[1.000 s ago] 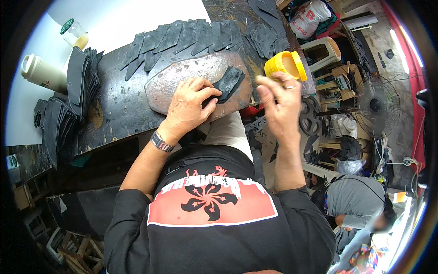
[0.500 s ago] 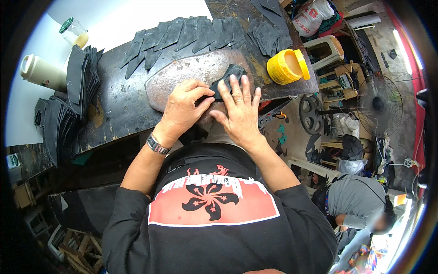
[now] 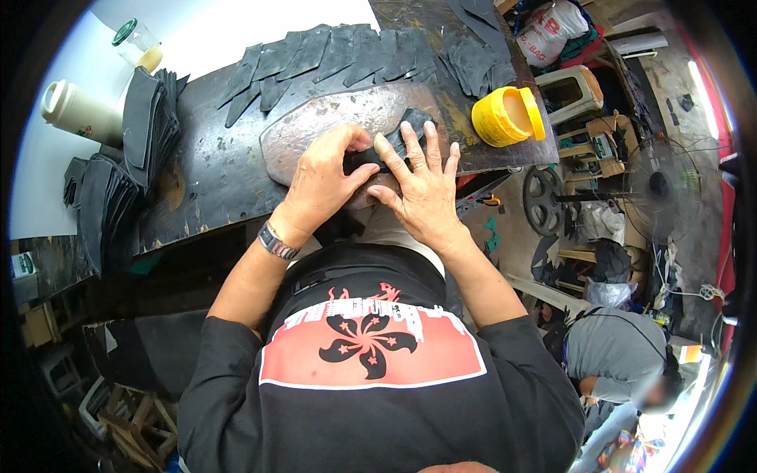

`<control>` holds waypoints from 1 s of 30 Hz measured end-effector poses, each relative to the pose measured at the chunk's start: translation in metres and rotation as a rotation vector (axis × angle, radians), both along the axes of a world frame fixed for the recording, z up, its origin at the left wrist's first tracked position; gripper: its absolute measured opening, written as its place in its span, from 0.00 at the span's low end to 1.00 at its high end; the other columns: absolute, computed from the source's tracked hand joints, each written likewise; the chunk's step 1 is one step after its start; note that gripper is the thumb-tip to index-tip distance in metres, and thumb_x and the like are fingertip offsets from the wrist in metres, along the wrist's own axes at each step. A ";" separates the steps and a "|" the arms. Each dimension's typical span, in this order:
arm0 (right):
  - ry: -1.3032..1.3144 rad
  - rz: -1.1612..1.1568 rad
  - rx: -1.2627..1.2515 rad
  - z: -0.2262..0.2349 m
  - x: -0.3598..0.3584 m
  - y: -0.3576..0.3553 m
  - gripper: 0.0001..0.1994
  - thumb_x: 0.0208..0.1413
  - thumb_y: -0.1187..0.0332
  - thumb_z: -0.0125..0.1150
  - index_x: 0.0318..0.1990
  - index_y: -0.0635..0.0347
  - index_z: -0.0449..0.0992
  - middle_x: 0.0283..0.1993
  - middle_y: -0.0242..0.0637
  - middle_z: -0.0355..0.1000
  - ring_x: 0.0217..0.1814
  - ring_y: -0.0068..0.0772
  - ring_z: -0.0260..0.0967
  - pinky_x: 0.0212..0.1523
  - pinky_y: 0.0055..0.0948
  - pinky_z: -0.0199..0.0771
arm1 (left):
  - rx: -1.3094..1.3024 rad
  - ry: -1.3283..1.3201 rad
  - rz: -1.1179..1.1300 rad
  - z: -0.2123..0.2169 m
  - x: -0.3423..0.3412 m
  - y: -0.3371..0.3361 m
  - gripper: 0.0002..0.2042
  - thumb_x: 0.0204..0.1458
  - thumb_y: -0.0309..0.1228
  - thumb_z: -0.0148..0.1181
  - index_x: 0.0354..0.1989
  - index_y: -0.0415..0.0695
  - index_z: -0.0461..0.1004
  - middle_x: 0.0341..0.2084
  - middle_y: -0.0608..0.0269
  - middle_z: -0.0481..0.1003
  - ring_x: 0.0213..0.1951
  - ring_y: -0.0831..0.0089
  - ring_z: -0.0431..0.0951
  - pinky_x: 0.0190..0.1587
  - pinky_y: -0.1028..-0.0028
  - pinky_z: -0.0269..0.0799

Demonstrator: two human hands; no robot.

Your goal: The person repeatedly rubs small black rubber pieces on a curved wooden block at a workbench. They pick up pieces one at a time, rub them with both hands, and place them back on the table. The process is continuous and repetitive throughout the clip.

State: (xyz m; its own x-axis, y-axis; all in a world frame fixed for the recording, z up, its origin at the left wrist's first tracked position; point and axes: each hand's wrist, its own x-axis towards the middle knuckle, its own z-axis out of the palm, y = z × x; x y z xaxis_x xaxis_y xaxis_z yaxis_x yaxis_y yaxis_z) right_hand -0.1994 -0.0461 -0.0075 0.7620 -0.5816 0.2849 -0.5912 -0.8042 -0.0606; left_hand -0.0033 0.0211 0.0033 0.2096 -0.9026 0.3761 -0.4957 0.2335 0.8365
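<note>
A stone slab (image 3: 315, 118) lies near the table's front edge. On its right part rests a dark, leather-like piece (image 3: 412, 118), largely covered by my hands. My right hand (image 3: 422, 185) lies over the piece, fingers spread and stretched out. My left hand (image 3: 325, 175) is at the piece's left end, its fingers bent, with the thumb and forefinger a little apart on either side of black material. Behind the slab, a row of overlapping black cut pieces (image 3: 339, 54) runs across the table, with another group of black pieces (image 3: 475, 65) to its right.
An open yellow tub (image 3: 498, 118) stands at the table's right edge. Stacks of black pieces (image 3: 148, 130), a cream-coloured tumbler (image 3: 83, 114) and a green-lidded jar (image 3: 138, 45) are at the left. Off to the right are a fan (image 3: 661, 189) and a person in grey (image 3: 615, 343).
My left thumb and forefinger have parted from a pinch, showing black material between them. My right hand stays spread over the piece. The whole view has shifted slightly.
</note>
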 end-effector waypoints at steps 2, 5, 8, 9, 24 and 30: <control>0.003 -0.023 0.013 -0.002 0.000 0.003 0.35 0.62 0.32 0.48 0.74 0.32 0.65 0.81 0.45 0.49 0.84 0.58 0.36 0.72 0.78 0.33 | 0.065 0.042 -0.074 0.007 0.009 -0.002 0.16 0.49 0.26 0.71 0.47 0.44 0.78 0.44 0.55 0.77 0.45 0.61 0.79 0.51 0.64 0.75; -0.005 -0.037 -0.003 -0.003 0.001 0.005 0.35 0.61 0.34 0.52 0.73 0.32 0.65 0.81 0.45 0.49 0.84 0.59 0.36 0.72 0.78 0.33 | 0.074 -0.031 -0.302 0.015 0.041 -0.018 0.16 0.55 0.24 0.62 0.53 0.46 0.79 0.53 0.56 0.72 0.54 0.63 0.75 0.55 0.65 0.73; -0.016 -0.026 -0.032 -0.002 0.002 0.006 0.34 0.60 0.36 0.55 0.72 0.32 0.67 0.81 0.45 0.49 0.84 0.59 0.36 0.72 0.79 0.33 | 0.051 -0.330 -0.403 0.013 0.054 -0.058 0.17 0.55 0.20 0.59 0.51 0.49 0.82 0.57 0.54 0.69 0.57 0.59 0.74 0.61 0.63 0.71; 0.001 -0.031 -0.042 -0.002 0.003 0.007 0.33 0.61 0.36 0.54 0.72 0.31 0.67 0.81 0.45 0.48 0.84 0.58 0.35 0.72 0.79 0.33 | -0.026 -0.391 -0.460 0.011 0.056 -0.071 0.16 0.55 0.20 0.59 0.50 0.50 0.82 0.58 0.54 0.69 0.58 0.58 0.73 0.62 0.62 0.70; 0.005 0.144 -0.068 0.007 0.020 0.014 0.30 0.61 0.35 0.52 0.68 0.30 0.71 0.82 0.43 0.47 0.86 0.53 0.33 0.72 0.80 0.32 | -0.029 -0.451 -0.588 -0.011 0.056 -0.110 0.15 0.52 0.20 0.62 0.45 0.50 0.86 0.58 0.59 0.73 0.60 0.58 0.70 0.66 0.60 0.64; -0.252 0.205 0.185 0.019 -0.013 0.000 0.30 0.66 0.33 0.43 0.66 0.32 0.76 0.82 0.40 0.48 0.86 0.53 0.32 0.77 0.68 0.24 | -0.088 -0.418 -0.603 -0.014 0.057 -0.109 0.13 0.54 0.22 0.62 0.44 0.52 0.86 0.54 0.62 0.75 0.58 0.60 0.71 0.64 0.61 0.64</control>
State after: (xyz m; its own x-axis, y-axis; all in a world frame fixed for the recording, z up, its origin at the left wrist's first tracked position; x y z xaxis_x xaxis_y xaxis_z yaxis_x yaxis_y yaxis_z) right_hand -0.2123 -0.0465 0.0114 0.7871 -0.4838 0.3826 -0.3673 -0.8660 -0.3393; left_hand 0.0533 -0.0874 -0.0106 -0.4905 -0.7783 0.3920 -0.5333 0.6238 0.5714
